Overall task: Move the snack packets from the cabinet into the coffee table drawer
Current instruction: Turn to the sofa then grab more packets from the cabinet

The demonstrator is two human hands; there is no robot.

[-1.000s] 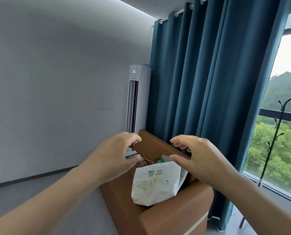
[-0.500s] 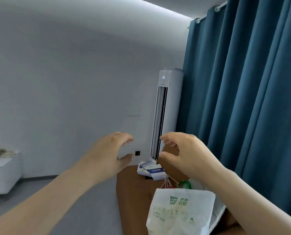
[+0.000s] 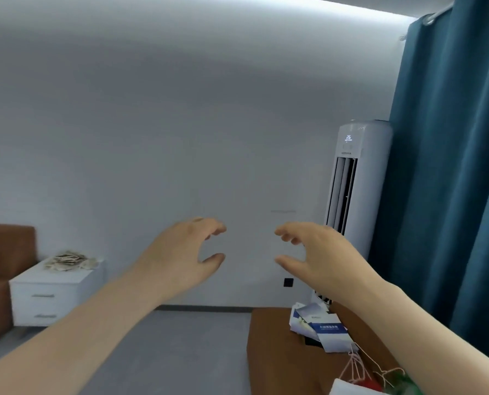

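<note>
Both my left hand (image 3: 185,253) and right hand (image 3: 318,259) hang empty, fingers loosely curled; no packet moved that I can see, a heap (image 3: 66,259) on the cabinet (image 3: 75,306) at 8 o'clock may be them, drawer unseen.

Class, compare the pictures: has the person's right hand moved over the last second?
Yes. It swung left: the right hand, earlier to the right of the standing air conditioner, now lies mostly left of it, fingers loosely spread and holding nothing.
</note>
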